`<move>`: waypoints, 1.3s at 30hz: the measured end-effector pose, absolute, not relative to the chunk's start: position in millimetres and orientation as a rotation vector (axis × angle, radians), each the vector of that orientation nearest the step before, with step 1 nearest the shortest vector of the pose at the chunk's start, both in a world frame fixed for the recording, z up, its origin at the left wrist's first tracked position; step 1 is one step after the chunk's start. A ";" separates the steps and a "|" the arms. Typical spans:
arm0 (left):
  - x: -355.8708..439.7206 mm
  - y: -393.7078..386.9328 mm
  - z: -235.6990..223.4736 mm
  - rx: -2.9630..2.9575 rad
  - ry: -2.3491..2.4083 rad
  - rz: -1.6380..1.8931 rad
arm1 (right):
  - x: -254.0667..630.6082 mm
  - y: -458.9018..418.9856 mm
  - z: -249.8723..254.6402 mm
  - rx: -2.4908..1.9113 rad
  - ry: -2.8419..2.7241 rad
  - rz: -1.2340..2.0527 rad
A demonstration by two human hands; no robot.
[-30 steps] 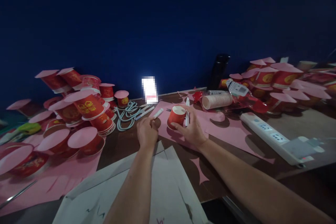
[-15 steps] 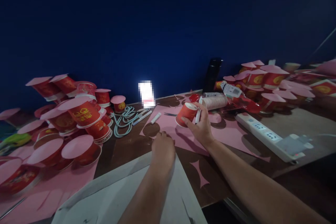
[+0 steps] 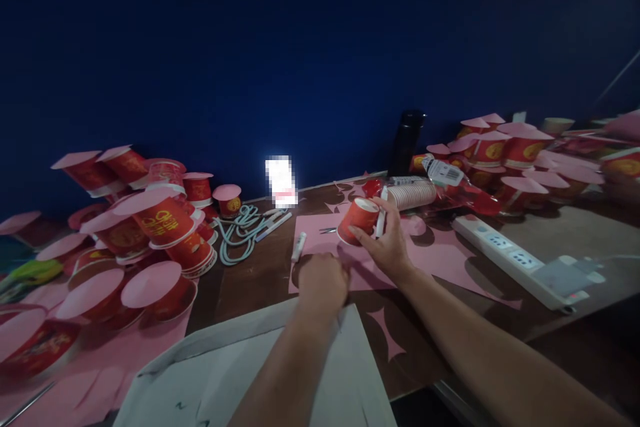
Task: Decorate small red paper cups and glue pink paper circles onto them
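Note:
My right hand (image 3: 393, 247) is closed around a red paper cup (image 3: 356, 223), held tilted with its white-rimmed base up. A white stick-shaped thing (image 3: 381, 219), perhaps a marker or glue stick, is also in that hand, beside the cup. Knuckles up, my left hand (image 3: 324, 280) is curled over the near part of a pink paper sheet (image 3: 315, 230); its fingertips are hidden. A white glue stick (image 3: 299, 247) lies at the sheet's left edge. Scissors (image 3: 327, 231) show just left of the cup.
Red cups topped with pink paper discs (image 3: 155, 283) are piled at left, and more cups (image 3: 520, 147) at right. A nested cup stack (image 3: 413, 195), black bottle (image 3: 407, 140), power strip (image 3: 505, 253), cable (image 3: 235, 240) and glowing screen (image 3: 281, 181) surround the sheet. A white board (image 3: 300, 373) lies nearest me.
The pink sheet has shifted and now shows a straight left edge where a round cutout showed before. The glue stick has turned more upright in view. My left hand has moved slightly right and nearer.

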State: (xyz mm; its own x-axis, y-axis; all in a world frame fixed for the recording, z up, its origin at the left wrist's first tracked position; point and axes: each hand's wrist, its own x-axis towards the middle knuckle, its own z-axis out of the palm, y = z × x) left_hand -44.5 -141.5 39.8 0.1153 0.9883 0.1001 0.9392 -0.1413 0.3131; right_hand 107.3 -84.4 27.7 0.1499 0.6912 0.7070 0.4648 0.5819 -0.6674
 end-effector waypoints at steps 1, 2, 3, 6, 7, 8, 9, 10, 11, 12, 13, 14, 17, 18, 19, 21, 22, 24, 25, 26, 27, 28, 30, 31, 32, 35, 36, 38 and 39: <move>-53.8 -134.2 42.2 2.211 2.011 0.479 | 106.5 -84.9 27.7 -1.028 -1.494 0.217; -63.7 -126.6 43.9 2.235 2.101 0.540 | 105.8 -85.4 27.6 -1.026 -1.496 0.222; -73.4 -119.3 44.7 2.222 2.193 0.559 | 105.1 -85.6 27.3 -1.027 -1.498 0.231; -97.7 -103.4 41.0 2.148 2.277 0.441 | 103.7 -86.1 26.1 -1.039 -1.501 0.271; -103.8 -100.5 38.1 2.138 2.243 0.397 | 103.4 -86.4 25.7 -1.044 -1.505 0.287; -109.2 -98.5 34.9 2.123 2.222 0.377 | 103.1 -86.9 25.4 -1.044 -1.511 0.304; -114.2 -97.3 31.8 2.108 2.219 0.369 | 102.8 -87.6 25.4 -1.039 -1.518 0.317; -118.7 -96.4 28.8 2.080 2.252 0.390 | 102.4 -88.5 25.5 -1.031 -1.525 0.329; -122.9 -95.8 26.4 2.046 2.311 0.427 | 101.7 -89.6 25.7 -1.023 -1.533 0.339; -126.4 -95.1 24.5 2.012 2.389 0.479 | 100.8 -90.8 26.1 -1.014 -1.544 0.347; -129.0 -94.2 23.1 1.984 2.466 0.558 | 99.7 -92.0 26.4 -1.008 -1.554 0.353; -130.2 -93.3 22.1 1.975 2.511 0.655 | 98.5 -93.1 26.7 -1.006 -1.563 0.357; -123.2 -90.3 19.6 2.166 2.244 0.930 | 95.5 -94.5 26.5 -1.015 -1.572 0.368; -117.3 -89.3 18.5 2.269 2.026 0.967 | 95.3 -94.1 26.3 -1.018 -1.566 0.365; -110.3 -88.3 17.4 2.333 1.819 0.988 | 95.8 -93.3 26.1 -1.022 -1.554 0.357; -95.1 -86.1 15.5 2.386 1.539 0.982 | 98.8 -90.3 26.1 -1.039 -1.519 0.322; -88.0 -84.6 15.1 2.410 1.492 0.946 | 101.2 -88.4 26.4 -1.051 -1.500 0.294; -76.4 -80.3 16.1 2.443 1.504 0.810 | 106.3 -84.3 27.0 -1.074 -1.473 0.235; -72.2 -77.5 17.2 2.449 1.529 0.749 | 108.6 -82.4 27.2 -1.080 -1.463 0.211; -68.9 -74.3 18.3 2.447 1.552 0.706 | 110.5 -80.6 27.2 -1.085 -1.458 0.198; -66.2 -70.6 19.3 2.441 1.565 0.685 | 111.9 -79.2 27.0 -1.093 -1.456 0.196; -63.8 -66.7 19.7 2.433 1.572 0.685 | 112.7 -78.1 26.6 -1.099 -1.453 0.200; -58.7 -58.3 18.3 2.413 1.572 0.703 | 112.9 -76.8 25.5 -1.107 -1.451 0.223; -55.7 -54.2 16.3 2.409 1.573 0.703 | 112.7 -76.5 24.9 -1.107 -1.452 0.238; -52.5 -50.4 13.7 2.410 1.570 0.687 | 112.3 -76.2 24.4 -1.106 -1.454 0.248; -44.3 -42.1 5.1 2.448 1.548 0.588 | 111.9 -75.6 23.7 -1.105 -1.452 0.245; -43.3 -40.4 3.4 2.446 1.557 0.553 | 112.1 -75.3 23.3 -1.103 -1.453 0.240; -45.8 -38.5 3.9 2.429 1.582 0.501 | 112.8 -74.5 22.0 -1.095 -1.462 0.242; -49.9 -38.0 6.5 2.427 1.587 0.493 | 113.2 -74.2 21.2 -1.090 -1.471 0.246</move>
